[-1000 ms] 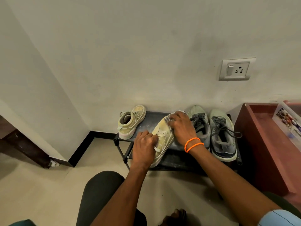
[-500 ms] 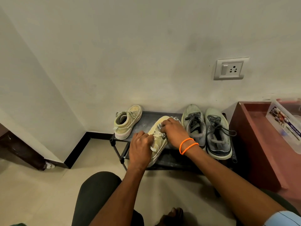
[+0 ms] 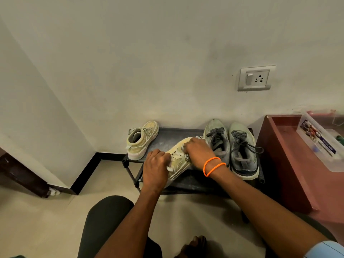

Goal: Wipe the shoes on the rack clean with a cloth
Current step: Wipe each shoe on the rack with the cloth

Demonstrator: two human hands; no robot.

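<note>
A low black shoe rack (image 3: pixel 168 139) stands against the wall. My left hand (image 3: pixel 155 169) grips the heel end of a pale yellow sneaker (image 3: pixel 177 158) lying slantwise on the rack's front. My right hand (image 3: pixel 200 152), with orange bands at the wrist, presses a grey-white cloth (image 3: pixel 187 157) on the sneaker's laces; only small bits of the cloth show under the fingers. The matching yellow sneaker (image 3: pixel 142 139) stands at the rack's left. A pair of grey sneakers (image 3: pixel 230 148) sits at the right.
A reddish-brown cabinet (image 3: pixel 290 151) stands right of the rack, with a clear plastic box (image 3: pixel 322 140) on top. A wall socket (image 3: pixel 256 79) is above the rack. A dark wooden piece (image 3: pixel 22 175) lies at the left. My knee (image 3: pixel 106 216) is below.
My right hand has slid with the cloth from the yellow sneaker's toe back toward its laces. My left hand keeps its hold on the heel.
</note>
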